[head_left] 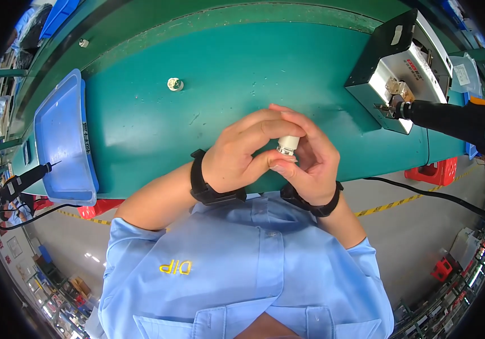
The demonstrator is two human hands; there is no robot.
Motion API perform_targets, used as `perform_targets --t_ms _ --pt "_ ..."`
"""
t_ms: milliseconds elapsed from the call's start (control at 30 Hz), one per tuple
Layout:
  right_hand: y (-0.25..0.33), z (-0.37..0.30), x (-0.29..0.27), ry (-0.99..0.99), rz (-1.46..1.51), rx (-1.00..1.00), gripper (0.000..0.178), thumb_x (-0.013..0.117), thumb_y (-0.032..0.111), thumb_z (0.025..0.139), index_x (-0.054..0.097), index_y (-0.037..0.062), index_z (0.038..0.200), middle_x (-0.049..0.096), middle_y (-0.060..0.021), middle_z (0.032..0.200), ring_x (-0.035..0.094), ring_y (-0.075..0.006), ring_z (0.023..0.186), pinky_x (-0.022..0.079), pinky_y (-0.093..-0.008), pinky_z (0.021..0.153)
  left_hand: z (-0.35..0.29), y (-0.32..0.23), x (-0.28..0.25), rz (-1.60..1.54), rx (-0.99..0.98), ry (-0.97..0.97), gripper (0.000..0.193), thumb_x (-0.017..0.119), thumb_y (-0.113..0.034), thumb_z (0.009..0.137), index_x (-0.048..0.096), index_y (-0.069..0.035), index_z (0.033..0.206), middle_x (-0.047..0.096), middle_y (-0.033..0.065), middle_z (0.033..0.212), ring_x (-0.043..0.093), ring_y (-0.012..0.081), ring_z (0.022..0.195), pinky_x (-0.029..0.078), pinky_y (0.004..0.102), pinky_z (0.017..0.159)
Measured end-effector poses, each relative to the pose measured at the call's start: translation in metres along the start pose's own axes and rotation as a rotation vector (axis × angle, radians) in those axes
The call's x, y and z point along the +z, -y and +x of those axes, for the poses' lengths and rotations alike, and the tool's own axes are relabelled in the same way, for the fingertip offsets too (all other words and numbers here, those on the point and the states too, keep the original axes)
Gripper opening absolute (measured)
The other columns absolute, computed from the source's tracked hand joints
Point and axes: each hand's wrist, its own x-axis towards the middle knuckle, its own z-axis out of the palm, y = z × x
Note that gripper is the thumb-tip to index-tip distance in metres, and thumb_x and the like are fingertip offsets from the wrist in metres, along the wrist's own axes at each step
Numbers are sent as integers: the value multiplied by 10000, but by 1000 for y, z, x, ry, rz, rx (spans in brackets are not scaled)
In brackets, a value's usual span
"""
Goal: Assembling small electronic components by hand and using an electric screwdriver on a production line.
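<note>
Both hands meet just above the near edge of the green table. Between their fingertips is a small white cylindrical part [289, 143] with a shiny, narrower lower end. My left hand [242, 144] closes on it from the left, its thumb by the shiny end. From the right, my right hand [317, 161] curls round the part, with its thumb under that end and some fingers hidden. Each wrist wears a black band. A similar short white cylinder [175, 84] stands by itself farther back on the table.
At the left lies a blue tray [64, 133], with a black powered screwdriver [22, 182] beside it. To the right stands a silver-and-black screw feeder box [386, 76]; another black screwdriver [446, 116] points into it. One more small white part [83, 43] sits beyond the table's far edge.
</note>
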Motion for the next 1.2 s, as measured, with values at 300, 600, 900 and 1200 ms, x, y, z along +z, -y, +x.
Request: perform_targets --t_ms 300,600,900,1200 --pt "18 -3 -27 -20 -280 -110 557 804 60 741 592 -4 1252 571 -166 1310 582 -281 1181 511 -380 940 8 -2 -9 -460 -321 35 491 792 12 754 547 -17 1179 636 108 1064 649 187 975 561 305 802" --pt "21 -8 -43 118 -522 -198 394 704 -59 781 576 -44 1154 646 -205 1125 629 -288 1077 507 -383 939 17 -13 -7 -790 -722 200 479 761 -41 812 503 -20 1215 652 97 1032 659 163 937 547 304 792" --pt "39 -46 -43 -258 -139 166 363 698 -126 765 513 3 1050 658 -209 1047 661 -220 954 545 -324 834 186 42 -128 978 -241 276 372 717 -169 818 630 -97 1173 644 173 1114 628 338 1012 509 394 869" --pt "55 -92 -61 -280 -176 198 334 690 -118 773 595 -21 1077 643 -183 1111 660 -218 938 550 -319 810 245 228 -118 1215 -348 207 317 662 -153 859 647 -150 1176 612 148 1177 597 340 1090 493 433 921"
